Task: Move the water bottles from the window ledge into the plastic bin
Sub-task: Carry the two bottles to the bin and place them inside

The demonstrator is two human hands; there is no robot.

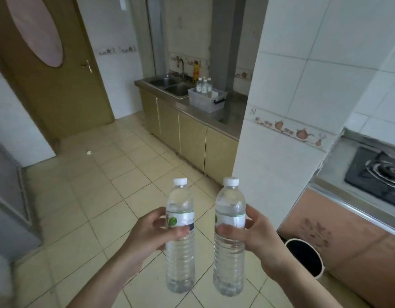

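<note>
I hold two clear water bottles upright over the tiled floor, each with a white cap and a white-green label. My left hand (147,232) grips the left bottle (180,258) around its label. My right hand (258,238) grips the right bottle (229,263) the same way. Far ahead, a clear plastic bin (205,100) with a black latch sits on the steel counter beside the sink. Three more water bottles (204,85) stand upright inside the bin. The window ledge is not in view.
A double steel sink (170,85) with a tap sits left of the bin, above yellow-green cabinets (192,138). A white tiled pillar (287,103) juts out on the right. A gas stove (379,174) and a dark round trash bin (303,256) are at the right. A brown door (58,85) stands at the left.
</note>
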